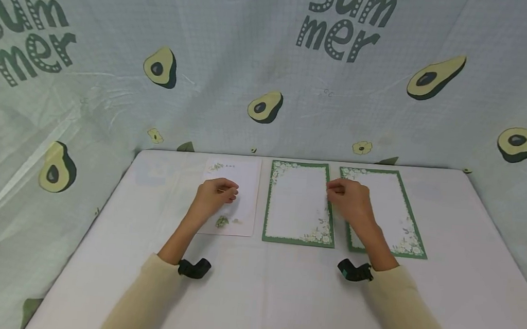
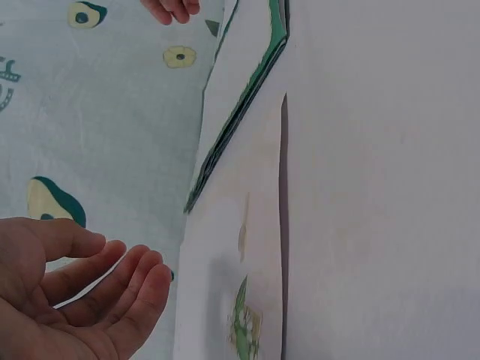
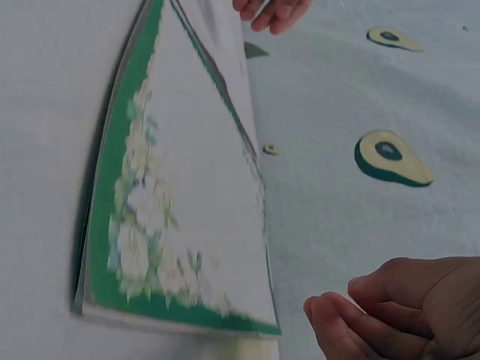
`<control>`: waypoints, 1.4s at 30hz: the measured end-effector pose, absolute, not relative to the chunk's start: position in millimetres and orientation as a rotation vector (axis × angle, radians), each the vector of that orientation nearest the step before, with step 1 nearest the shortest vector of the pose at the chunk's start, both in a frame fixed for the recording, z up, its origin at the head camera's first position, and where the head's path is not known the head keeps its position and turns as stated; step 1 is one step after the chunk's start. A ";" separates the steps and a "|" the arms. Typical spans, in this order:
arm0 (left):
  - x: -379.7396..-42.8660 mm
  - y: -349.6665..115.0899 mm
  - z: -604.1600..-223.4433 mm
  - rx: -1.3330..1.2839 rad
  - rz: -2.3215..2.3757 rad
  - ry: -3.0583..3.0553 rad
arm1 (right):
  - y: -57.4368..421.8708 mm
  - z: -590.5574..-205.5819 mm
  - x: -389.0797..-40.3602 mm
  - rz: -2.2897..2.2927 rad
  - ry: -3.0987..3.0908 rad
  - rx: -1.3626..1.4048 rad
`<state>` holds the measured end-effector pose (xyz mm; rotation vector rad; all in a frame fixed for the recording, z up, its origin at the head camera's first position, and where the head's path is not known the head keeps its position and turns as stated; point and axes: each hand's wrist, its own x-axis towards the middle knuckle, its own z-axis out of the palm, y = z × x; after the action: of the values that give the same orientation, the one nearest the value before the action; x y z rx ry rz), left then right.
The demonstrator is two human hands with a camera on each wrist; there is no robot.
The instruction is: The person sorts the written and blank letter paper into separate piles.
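Note:
Three paper items lie in a row near the table's far edge. On the left is a pale pinkish sheet [image 1: 245, 209] with small plant prints; in the middle, a green-bordered floral sheet [image 1: 295, 203]; on the right, a matching green-bordered sheet [image 1: 392, 211]. My left hand [image 1: 213, 198] hovers over the pale sheet, fingers loosely bent, holding nothing. Above the gap between the two bordered sheets is my right hand [image 1: 350, 201], its thumb near the fingertips and nothing seen between them. In the right wrist view, the nearest bordered paper [image 3: 202, 187] shows a thick edge, like a stack.
A white cloth [image 1: 262, 298] covers the table. Behind it hangs a pale curtain [image 1: 214, 78] printed with avocados and lettering. Black wrist cameras [image 1: 195, 268] sit on both wrists, low over the table.

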<state>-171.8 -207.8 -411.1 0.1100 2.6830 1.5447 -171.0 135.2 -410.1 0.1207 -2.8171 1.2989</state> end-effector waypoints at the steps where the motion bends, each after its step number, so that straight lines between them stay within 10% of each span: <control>1: -171.4 -204.0 -412.0 0.114 1.559 2.665 | 142.9 -410.6 -169.7 1.256 -2.816 0.122; 42: -202.2 -140.2 -443.7 0.026 1.472 2.586 | 159.2 -441.3 -185.8 1.644 -2.919 -0.083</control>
<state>-202.2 -140.2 -443.7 0.0256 2.5856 1.4720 -185.8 159.2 -441.3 -0.0827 -2.9186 1.6439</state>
